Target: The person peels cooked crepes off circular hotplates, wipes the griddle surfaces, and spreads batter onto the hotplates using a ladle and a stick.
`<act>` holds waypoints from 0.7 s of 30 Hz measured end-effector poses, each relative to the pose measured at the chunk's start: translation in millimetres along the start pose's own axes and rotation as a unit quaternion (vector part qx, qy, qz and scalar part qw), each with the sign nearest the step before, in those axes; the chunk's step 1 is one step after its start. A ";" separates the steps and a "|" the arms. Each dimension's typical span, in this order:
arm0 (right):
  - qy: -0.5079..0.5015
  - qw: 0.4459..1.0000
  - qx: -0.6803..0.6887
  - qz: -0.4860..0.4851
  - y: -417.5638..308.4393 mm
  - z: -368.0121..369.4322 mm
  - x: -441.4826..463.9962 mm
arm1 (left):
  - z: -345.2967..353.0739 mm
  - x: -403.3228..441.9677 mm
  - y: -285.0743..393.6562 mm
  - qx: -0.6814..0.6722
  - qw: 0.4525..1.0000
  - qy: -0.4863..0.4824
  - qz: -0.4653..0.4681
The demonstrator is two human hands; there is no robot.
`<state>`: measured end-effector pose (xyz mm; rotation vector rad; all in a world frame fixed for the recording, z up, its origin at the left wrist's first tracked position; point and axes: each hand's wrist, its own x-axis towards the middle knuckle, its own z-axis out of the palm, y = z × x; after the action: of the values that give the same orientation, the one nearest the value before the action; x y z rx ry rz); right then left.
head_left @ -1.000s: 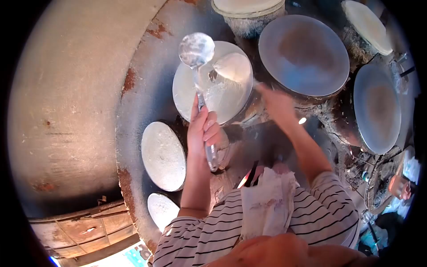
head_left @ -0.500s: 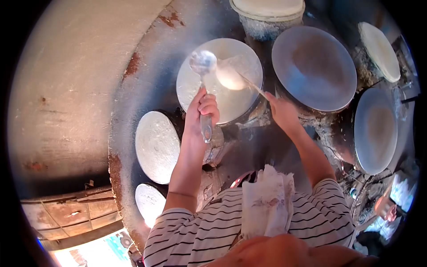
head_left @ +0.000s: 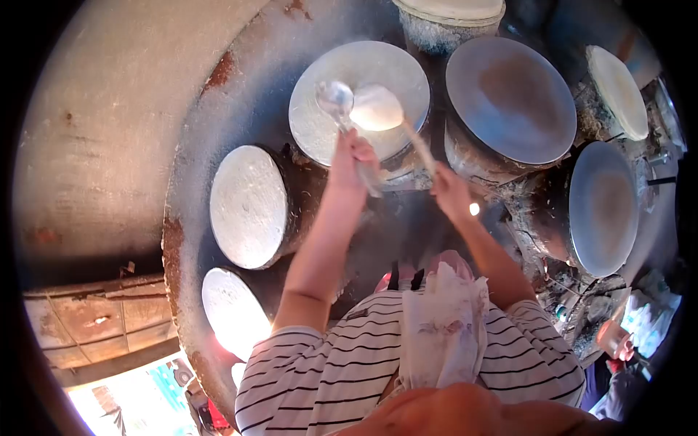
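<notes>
My left hand (head_left: 355, 156) is closed around the handle of a metal spoon (head_left: 335, 99). The spoon's round bowl is over the pale, wet-looking round surface of the middle drum (head_left: 313, 131). My right hand (head_left: 451, 192) grips a wooden-handled ladle (head_left: 376, 107), whose pale round head is beside the spoon, above the same surface. Whether the ladle's head touches the surface, I cannot tell.
Pale-topped drums (head_left: 249, 207) stand to the left. A grey-topped drum (head_left: 509, 98) is on the right, with another (head_left: 603, 211) lower down. A white-topped drum (head_left: 451, 11) stands at the back. At the lower right shows another person's hand (head_left: 624, 349).
The ladle's head has turned, now showing a fuller pale round face, and its handle is more upright. My left hand and the spoon's handle have shifted right. The whole view has moved slightly.
</notes>
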<state>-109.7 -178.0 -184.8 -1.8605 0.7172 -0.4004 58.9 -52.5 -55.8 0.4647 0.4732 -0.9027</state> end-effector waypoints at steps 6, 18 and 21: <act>0.016 0.945 -0.127 -0.300 -34.2 -6.6 35.6 | 1.8 2.8 -74.3 -0.247 0.963 -0.106 -0.014; -0.203 0.954 -0.079 -0.205 -32.1 -43.8 74.0 | 41.8 -123.8 -44.7 -0.365 0.900 -0.235 0.036; -0.182 0.964 -0.070 -0.183 -2.7 -66.6 50.2 | 16.0 -131.1 -83.5 -0.143 0.942 -0.300 0.038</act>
<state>-109.0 -257.4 -159.1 -2.1300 0.1534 -0.2315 -76.8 -24.2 16.5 -0.0686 0.0206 -0.8353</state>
